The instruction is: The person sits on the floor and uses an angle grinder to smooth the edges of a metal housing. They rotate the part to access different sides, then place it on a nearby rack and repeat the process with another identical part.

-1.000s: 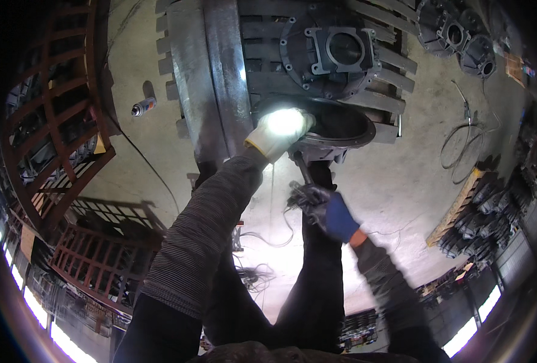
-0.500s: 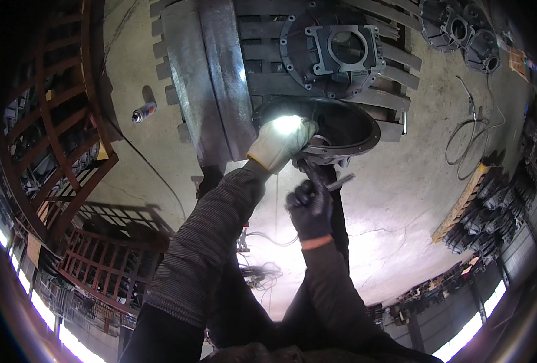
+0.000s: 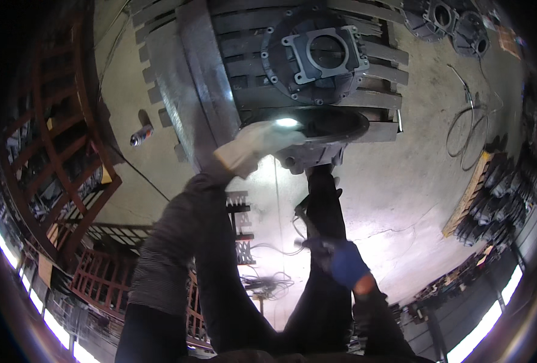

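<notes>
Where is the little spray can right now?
In the head view, the spray can lies on the concrete floor at the left, beside the big grey machine and left of the white-gloved left hand.

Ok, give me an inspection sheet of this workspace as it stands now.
Surface: pale concrete floor, cracked.
Job's things: round dark metal casting on a slatted metal pallet.
Clutter: small spray can; grey square-flanged housing.
Hands: left hand, white glove, on the casting's rim; right hand, blue glove, low, grip unclear.
Cables: coiled wire.
Surroundings: red-brown steel frames.
</notes>
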Tool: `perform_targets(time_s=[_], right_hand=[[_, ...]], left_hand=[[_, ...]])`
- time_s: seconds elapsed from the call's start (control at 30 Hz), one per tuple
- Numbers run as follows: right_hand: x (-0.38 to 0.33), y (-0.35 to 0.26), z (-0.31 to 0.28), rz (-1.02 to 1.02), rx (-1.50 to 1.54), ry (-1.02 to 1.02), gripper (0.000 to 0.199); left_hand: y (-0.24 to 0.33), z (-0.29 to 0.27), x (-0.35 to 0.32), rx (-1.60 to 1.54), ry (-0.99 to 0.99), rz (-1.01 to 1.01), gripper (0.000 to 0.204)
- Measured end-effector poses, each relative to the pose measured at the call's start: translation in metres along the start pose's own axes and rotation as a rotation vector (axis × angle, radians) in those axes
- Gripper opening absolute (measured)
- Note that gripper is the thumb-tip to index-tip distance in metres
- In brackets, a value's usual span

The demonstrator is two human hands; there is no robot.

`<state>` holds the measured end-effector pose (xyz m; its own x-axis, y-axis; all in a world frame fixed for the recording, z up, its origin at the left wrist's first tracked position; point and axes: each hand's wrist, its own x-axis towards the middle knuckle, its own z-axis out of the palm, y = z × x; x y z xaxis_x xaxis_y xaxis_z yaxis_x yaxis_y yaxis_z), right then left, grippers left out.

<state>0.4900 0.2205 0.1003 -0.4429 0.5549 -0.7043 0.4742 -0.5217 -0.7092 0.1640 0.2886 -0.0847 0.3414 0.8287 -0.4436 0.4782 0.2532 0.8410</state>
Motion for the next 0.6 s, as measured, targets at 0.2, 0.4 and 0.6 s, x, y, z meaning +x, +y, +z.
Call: perform_targets(time_s=[0.2,0.4,0.6], right_hand=[[0.102,0.160,0.036,0.018,-0.620,0.066,0.025],[0.140,0.156,0.060,0.326,-0.394,-0.151,0.026],[0.152,0.164,0.059,0.245,-0.628,-0.137,0.029]], left_hand=[[-0.067,-0.042,-0.001,0.056,-0.207,-0.152,0.043],[-0.094,-0.032,0.019,-0.287,-0.104,-0.118,0.053],[0.021,-0.018,0.035,0.489,-0.140,-0.215,0.050]])
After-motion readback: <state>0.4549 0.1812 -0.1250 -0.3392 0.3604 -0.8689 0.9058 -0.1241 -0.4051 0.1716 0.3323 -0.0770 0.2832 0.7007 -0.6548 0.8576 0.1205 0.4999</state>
